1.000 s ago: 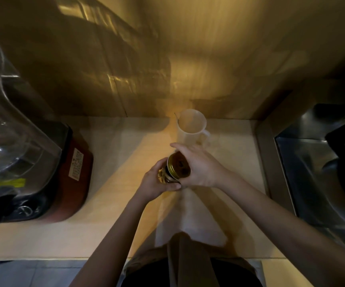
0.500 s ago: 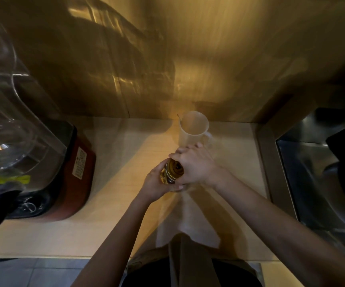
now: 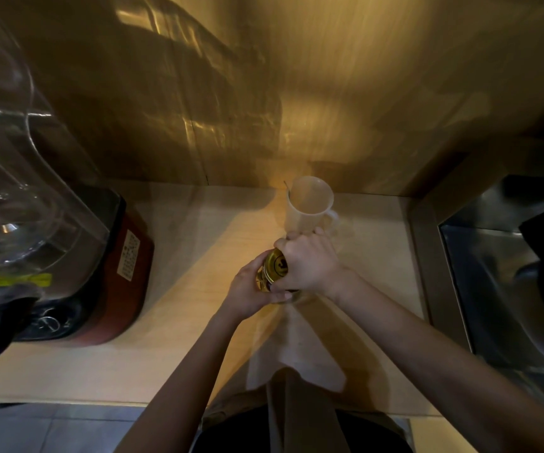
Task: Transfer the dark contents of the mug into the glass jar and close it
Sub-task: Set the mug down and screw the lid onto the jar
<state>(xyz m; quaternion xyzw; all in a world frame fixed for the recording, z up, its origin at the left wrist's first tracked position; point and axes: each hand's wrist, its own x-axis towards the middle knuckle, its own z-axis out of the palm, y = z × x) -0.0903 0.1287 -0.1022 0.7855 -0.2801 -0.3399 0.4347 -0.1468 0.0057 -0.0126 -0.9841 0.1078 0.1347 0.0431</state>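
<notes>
A glass jar (image 3: 262, 282) with a gold lid (image 3: 275, 266) sits between my hands above the middle of the counter. My left hand (image 3: 247, 291) wraps the jar's body from the left. My right hand (image 3: 310, 261) grips the gold lid from the right and covers most of it. The jar's contents are hidden by my fingers. A white mug (image 3: 308, 206) stands upright just behind my hands, near the wall, with a thin spoon handle (image 3: 286, 186) sticking out at its left rim. Its inside looks pale.
A blender with a clear jug (image 3: 12, 178) and dark red base (image 3: 123, 276) fills the left of the counter (image 3: 182, 322). A steel sink (image 3: 499, 289) with a dark object lies at the right. A pale cloth (image 3: 296, 348) lies on the counter under my arms.
My right hand has closed down over the gold lid and turned on it, hiding more of it. The jar stays in the same spot in my left hand.
</notes>
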